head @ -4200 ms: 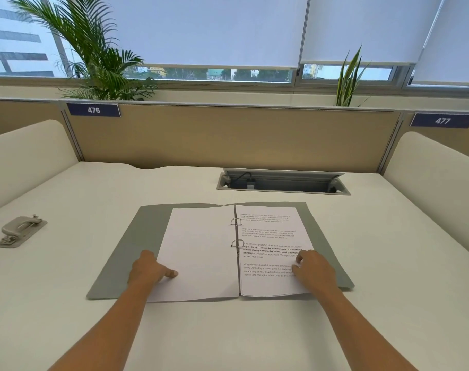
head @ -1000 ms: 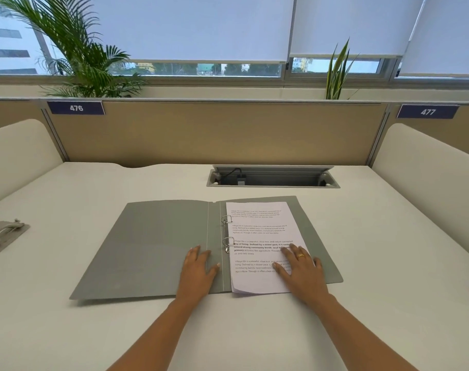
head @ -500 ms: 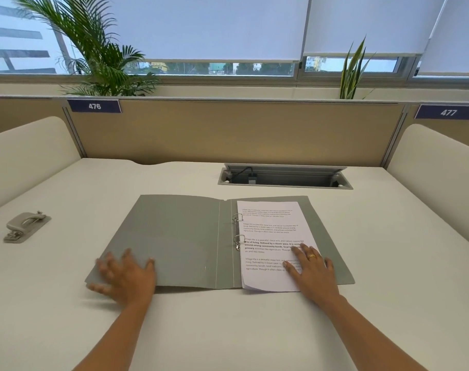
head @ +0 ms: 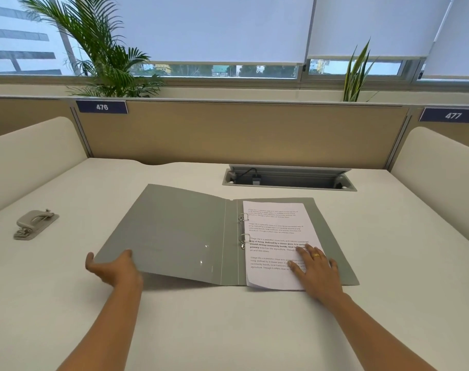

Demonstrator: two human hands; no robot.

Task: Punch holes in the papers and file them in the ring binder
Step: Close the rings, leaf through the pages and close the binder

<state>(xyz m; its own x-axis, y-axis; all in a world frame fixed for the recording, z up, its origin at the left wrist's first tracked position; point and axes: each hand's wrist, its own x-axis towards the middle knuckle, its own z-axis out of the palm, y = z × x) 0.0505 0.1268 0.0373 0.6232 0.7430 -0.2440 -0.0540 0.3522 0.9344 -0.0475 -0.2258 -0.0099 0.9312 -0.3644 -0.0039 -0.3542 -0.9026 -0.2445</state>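
The grey binder [head: 230, 250] lies open in the middle of the table [head: 228, 330], nearer the front edge than the back. Its left cover [head: 169, 231] is tilted, its near-left corner raised off the table and casting a shadow along the front. The left hand [head: 113, 269] grasps that corner, thumb on top and fingers curled beneath. The papers [head: 276, 231], printed with text, sit stacked on the right half, threaded on the two metal rings [head: 243, 228] beside the spine. The right hand [head: 316, 271] is released and flat, fingers spread, pressing on the lower part of the top sheet. The punch [head: 35, 223] stands near the table's left edge, well apart from the binder. A cable tray [head: 289, 179] is sunk into the table by the back edge, its lid up.
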